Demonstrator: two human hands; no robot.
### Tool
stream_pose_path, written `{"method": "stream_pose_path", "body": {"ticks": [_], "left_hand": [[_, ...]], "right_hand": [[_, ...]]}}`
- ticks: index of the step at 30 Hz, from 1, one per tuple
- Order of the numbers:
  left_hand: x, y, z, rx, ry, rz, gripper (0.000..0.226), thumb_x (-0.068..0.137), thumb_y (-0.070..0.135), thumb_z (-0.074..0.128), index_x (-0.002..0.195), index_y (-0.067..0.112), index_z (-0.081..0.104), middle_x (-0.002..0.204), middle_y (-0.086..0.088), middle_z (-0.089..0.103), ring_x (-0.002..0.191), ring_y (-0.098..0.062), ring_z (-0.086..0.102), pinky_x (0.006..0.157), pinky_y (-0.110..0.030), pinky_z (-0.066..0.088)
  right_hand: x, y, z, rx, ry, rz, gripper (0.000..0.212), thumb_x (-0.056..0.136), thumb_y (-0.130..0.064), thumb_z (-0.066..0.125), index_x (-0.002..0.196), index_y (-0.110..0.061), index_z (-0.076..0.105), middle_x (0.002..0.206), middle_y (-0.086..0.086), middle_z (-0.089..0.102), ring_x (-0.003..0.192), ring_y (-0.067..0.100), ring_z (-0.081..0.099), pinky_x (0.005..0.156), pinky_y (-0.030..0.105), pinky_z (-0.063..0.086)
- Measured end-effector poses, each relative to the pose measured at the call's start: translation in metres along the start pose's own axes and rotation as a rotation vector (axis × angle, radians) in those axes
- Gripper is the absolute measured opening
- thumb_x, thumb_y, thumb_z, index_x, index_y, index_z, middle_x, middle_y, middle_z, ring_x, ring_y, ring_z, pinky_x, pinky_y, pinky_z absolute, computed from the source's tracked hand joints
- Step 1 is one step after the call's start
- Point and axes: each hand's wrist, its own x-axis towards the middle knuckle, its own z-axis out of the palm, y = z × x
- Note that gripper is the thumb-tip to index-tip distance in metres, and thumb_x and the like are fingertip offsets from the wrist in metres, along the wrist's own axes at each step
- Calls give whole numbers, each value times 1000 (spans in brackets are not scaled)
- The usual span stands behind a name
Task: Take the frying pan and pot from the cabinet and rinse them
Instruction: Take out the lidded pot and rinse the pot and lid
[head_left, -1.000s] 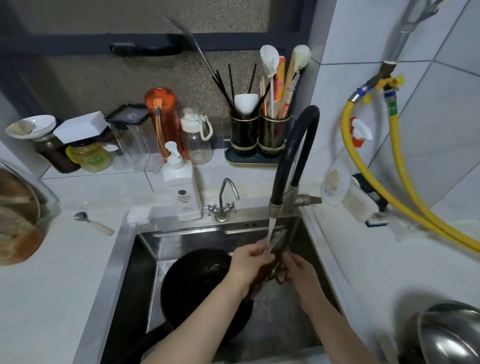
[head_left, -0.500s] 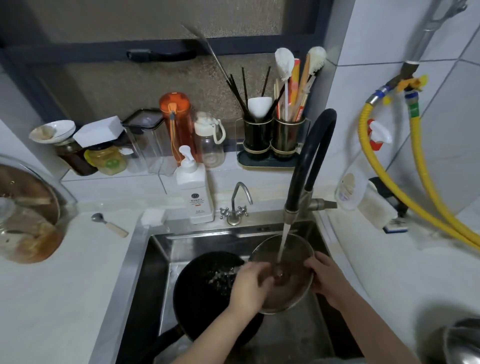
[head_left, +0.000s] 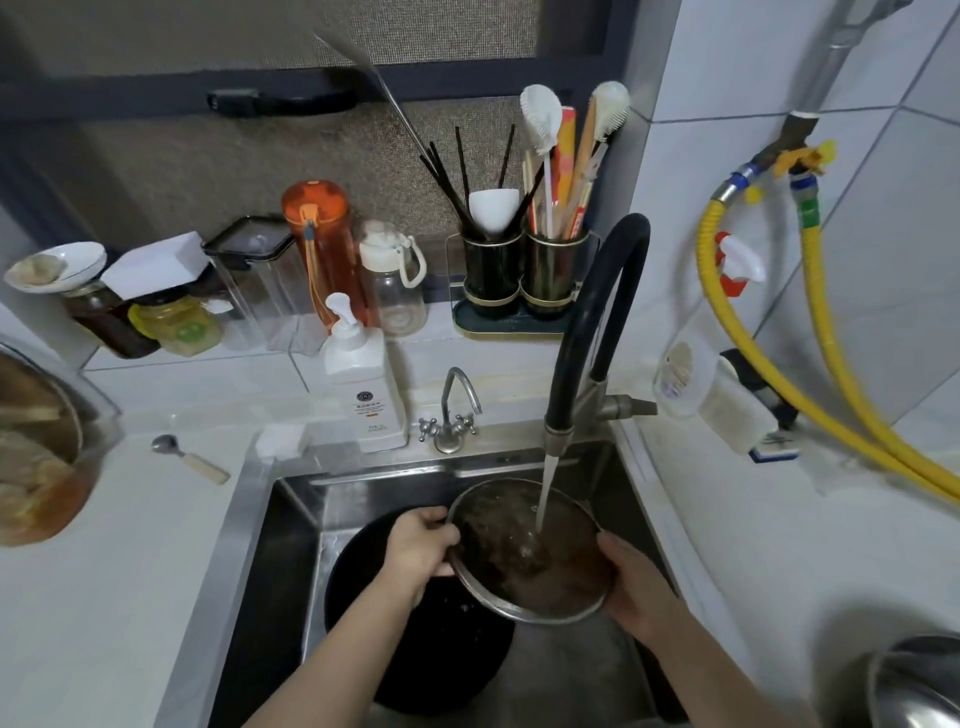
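Observation:
Both hands hold a round see-through lid (head_left: 498, 540) with a steel rim, flat over the steel sink (head_left: 244, 519). My left hand (head_left: 421, 545) grips its left edge and my right hand (head_left: 639, 587) its right edge. Water (head_left: 544, 488) runs from the black faucet (head_left: 597, 322) onto the lid's middle. The black frying pan (head_left: 415, 654) lies in the sink below, partly hidden by my left arm. A steel pot (head_left: 919, 686) stands on the counter at the bottom right corner.
A soap dispenser (head_left: 363, 384) and a small tap (head_left: 452, 410) stand behind the sink. Bottles, jars and utensil holders (head_left: 519, 275) line the back ledge. A spoon (head_left: 189, 457) and a glass bowl (head_left: 41, 447) sit on the left counter. Yellow hoses (head_left: 831, 364) hang at right.
The lid has turned from edge-on under the stream to lying flat. It now sits higher, and both hands have slid out to opposite sides of its rim.

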Motion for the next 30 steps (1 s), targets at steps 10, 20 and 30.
{"method": "stream_pose_path", "body": {"ticks": [10,20,30], "left_hand": [[4,-15,-48,-107,70,-9,24,86,-15,53,103,3,56,80,-8,59,68,-17,60,41,-23,52],[7,-31,-30,-81,142,70,26,85,-16,53,83,9,48,79,-7,52,70,-19,57,57,-26,53],[10,-25,15,674,-79,357,36,91,17,58,126,21,58,126,-12,59,117,-23,55,103,-25,39]], "right_hand": [[32,-24,61,-416,-81,-170,30,95,-2,48,121,-6,61,115,15,68,109,32,62,97,47,49],[15,-40,53,-582,-78,-360,28,91,-5,56,117,-14,61,112,4,67,106,20,62,95,38,50],[2,-20,-13,-512,232,-169,24,90,-5,56,112,-9,65,94,9,70,87,26,67,78,44,57]]}}
